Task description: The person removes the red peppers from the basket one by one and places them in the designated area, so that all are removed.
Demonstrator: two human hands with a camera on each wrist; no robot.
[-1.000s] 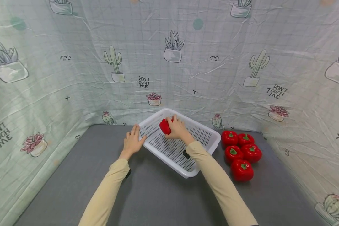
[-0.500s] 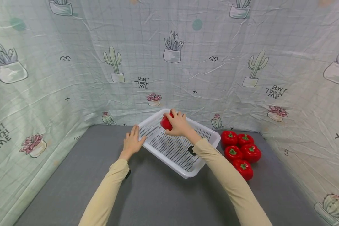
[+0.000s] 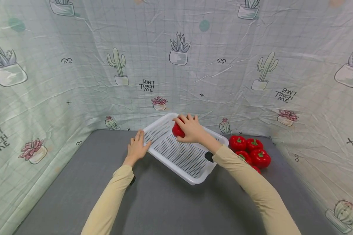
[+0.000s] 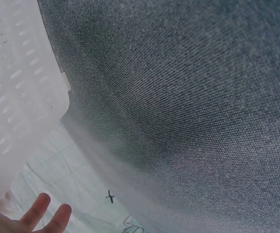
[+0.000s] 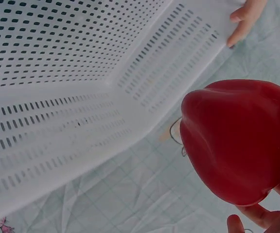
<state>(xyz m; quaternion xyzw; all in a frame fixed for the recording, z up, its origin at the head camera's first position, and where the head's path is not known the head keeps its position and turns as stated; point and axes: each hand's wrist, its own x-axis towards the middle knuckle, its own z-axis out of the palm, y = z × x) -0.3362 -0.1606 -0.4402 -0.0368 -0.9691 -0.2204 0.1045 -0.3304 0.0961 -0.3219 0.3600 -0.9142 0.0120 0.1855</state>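
My right hand (image 3: 192,130) grips a glossy red bell pepper (image 3: 177,130) above the far part of a white perforated plastic basket (image 3: 172,167). In the right wrist view the pepper (image 5: 237,141) appears large, its smooth side toward the camera, with fingers around its right and lower sides. My left hand (image 3: 136,147) is at the basket's left corner, thumb over the rim and fingers along the outside. Two of its straight fingers (image 4: 50,216) show in the left wrist view beside the basket wall (image 4: 18,92).
Several red bell peppers (image 3: 260,158) stand in a cluster on the grey tabletop (image 3: 164,209), right of the basket and partly covered by the right sleeve (image 3: 253,181). A cactus-print cloth (image 3: 200,71) hangs behind the table and along both sides.
The right hand has carried the pepper a little to the right above the basket, and its forearm now covers more of the pepper cluster. The left hand has stayed at the basket's corner.
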